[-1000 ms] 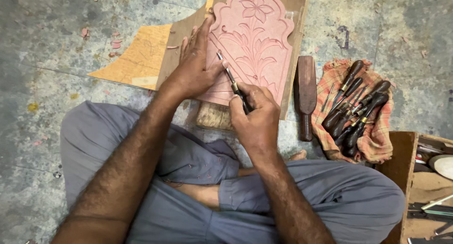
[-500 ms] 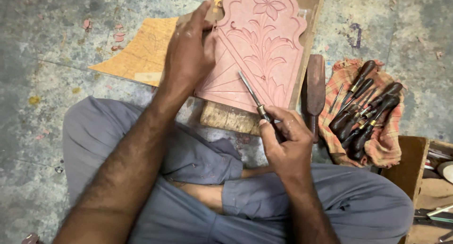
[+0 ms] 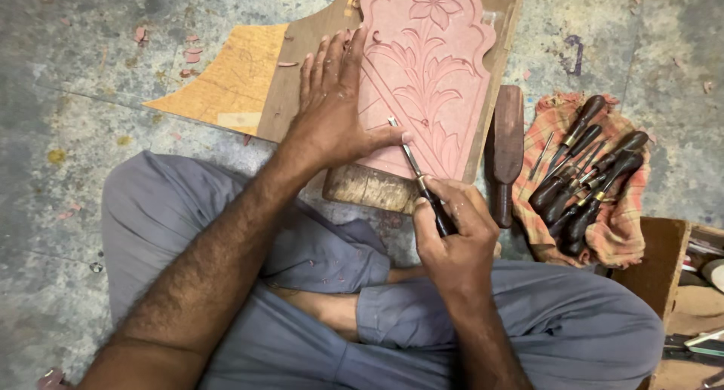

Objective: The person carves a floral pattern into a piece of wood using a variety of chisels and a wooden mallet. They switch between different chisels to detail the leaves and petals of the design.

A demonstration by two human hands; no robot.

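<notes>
Carved pink panel [image 3: 434,73] lies on a wooden board [image 3: 302,66] on the floor before the crossed legs. Left hand [image 3: 335,111] presses flat on it, fingers spread. Right hand [image 3: 452,235] grips a chisel [image 3: 416,177], tip touching the carving. A mallet [image 3: 507,148] lies beside.

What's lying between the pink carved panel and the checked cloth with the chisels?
A dark wooden mallet lies on the floor between the pink carved panel and the checked cloth, seen in the head view.

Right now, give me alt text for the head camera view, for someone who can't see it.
A seated person's right hand holds a chisel to a pink carved floral panel, the left hand pressed flat on it. A wooden mallet and a checked cloth of dark-handled tools lie to the right.
</notes>
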